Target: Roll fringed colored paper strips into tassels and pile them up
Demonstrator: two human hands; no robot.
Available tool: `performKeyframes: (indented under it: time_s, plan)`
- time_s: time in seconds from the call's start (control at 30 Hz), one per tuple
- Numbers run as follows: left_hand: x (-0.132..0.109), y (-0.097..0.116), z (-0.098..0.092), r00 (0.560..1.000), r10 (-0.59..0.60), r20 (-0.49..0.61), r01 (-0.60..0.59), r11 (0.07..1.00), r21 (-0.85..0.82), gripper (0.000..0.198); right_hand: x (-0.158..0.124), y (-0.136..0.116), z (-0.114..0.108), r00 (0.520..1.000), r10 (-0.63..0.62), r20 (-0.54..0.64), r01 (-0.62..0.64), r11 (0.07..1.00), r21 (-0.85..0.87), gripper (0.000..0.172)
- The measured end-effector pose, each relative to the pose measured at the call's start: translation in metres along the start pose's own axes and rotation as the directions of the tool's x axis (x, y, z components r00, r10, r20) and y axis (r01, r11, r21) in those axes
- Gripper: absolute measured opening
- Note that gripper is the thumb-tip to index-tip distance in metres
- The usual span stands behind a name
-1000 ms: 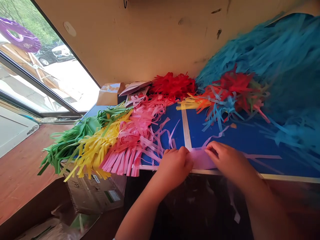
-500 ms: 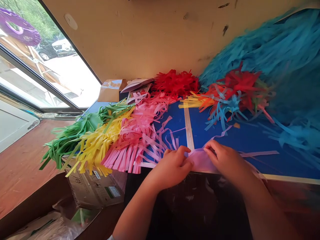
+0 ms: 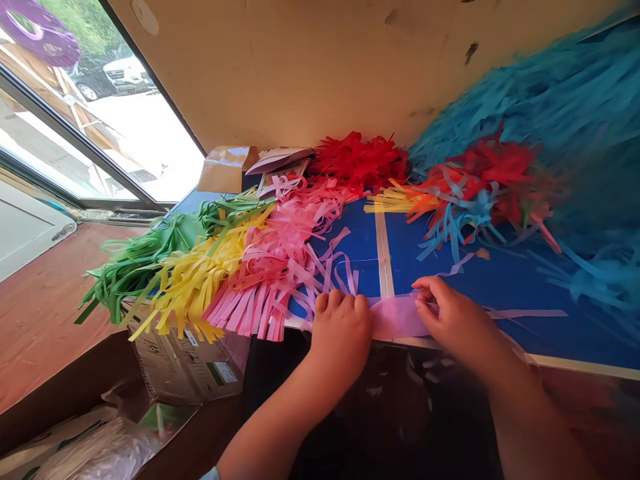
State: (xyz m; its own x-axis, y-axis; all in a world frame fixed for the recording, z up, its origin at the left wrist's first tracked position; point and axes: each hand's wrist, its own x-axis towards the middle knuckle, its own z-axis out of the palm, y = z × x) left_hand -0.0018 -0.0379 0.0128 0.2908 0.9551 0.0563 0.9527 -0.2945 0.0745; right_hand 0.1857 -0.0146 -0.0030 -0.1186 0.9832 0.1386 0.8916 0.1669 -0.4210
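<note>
A fringed sheet of lilac tissue paper (image 3: 397,317) lies at the front edge of the blue table, between my two hands. My left hand (image 3: 343,327) has its fingers curled over the sheet's left end, where cut lilac strips fan out. My right hand (image 3: 445,317) pinches the right part of the sheet between thumb and fingers. One narrow lilac strip (image 3: 530,313) sticks out to the right past my right hand. Pink fringed tissue paper (image 3: 285,247) lies just left of my left hand.
Yellow (image 3: 205,273) and green fringe (image 3: 150,260) hang over the table's left end. Red fringe (image 3: 357,160), a multicoloured fringe bundle (image 3: 480,187) and a big blue fringe heap (image 3: 550,107) lie toward the wall. Cardboard boxes (image 3: 185,370) stand below left.
My left hand has moved slightly left along the lilac sheet, its fingers now curled over it, and more of the sheet shows. My right hand keeps its pinch. The view has shifted a little.
</note>
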Motion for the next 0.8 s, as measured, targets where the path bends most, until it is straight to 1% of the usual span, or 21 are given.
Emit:
performKeyframes:
  time_s: [0.07, 0.17, 0.33, 0.5, 0.57, 0.67, 0.8]
  plan:
    - [0.001, -0.001, 0.000, 1.000, -0.013, 0.012, 0.013, 1.000, -0.004, 0.019, 0.001, 0.000, 0.001, 1.000, 0.002, -0.006, -0.002, 1.000, -0.023, 0.018]
    - [0.004, -0.004, -0.002, 0.998, -0.035, 0.044, 0.035, 0.999, -0.012, 0.018, 0.003, -0.001, 0.001, 1.000, 0.002, 0.017, -0.001, 0.999, -0.036, 0.015]
    - [0.005, -0.008, -0.001, 0.999, 0.001, 0.051, -0.001, 1.000, -0.013, 0.014, 0.007, -0.001, 0.003, 0.999, -0.033, 0.020, 0.033, 0.999, 0.002, 0.018]
    - [0.004, -0.010, 0.000, 0.999, -0.028, 0.043, 0.028, 1.000, 0.005, 0.017, 0.008, 0.001, 0.003, 0.999, -0.036, 0.041, 0.037, 0.999, -0.020, 0.020]
    - [0.003, -0.011, -0.001, 0.999, -0.024, 0.034, 0.025, 0.999, -0.041, 0.016, 0.007, 0.000, 0.001, 0.998, -0.054, 0.038, 0.054, 0.998, -0.006, 0.019]
    - [0.003, -0.011, -0.007, 0.999, -0.054, 0.005, 0.054, 0.985, -0.166, 0.016, 0.004, -0.002, -0.004, 0.991, -0.137, -0.004, 0.136, 0.985, 0.102, 0.018]
    - [0.008, -0.010, -0.017, 0.997, -0.068, 0.025, 0.073, 0.935, -0.347, 0.023, 0.003, -0.005, -0.008, 0.975, -0.210, -0.075, 0.221, 0.957, 0.190, 0.015]
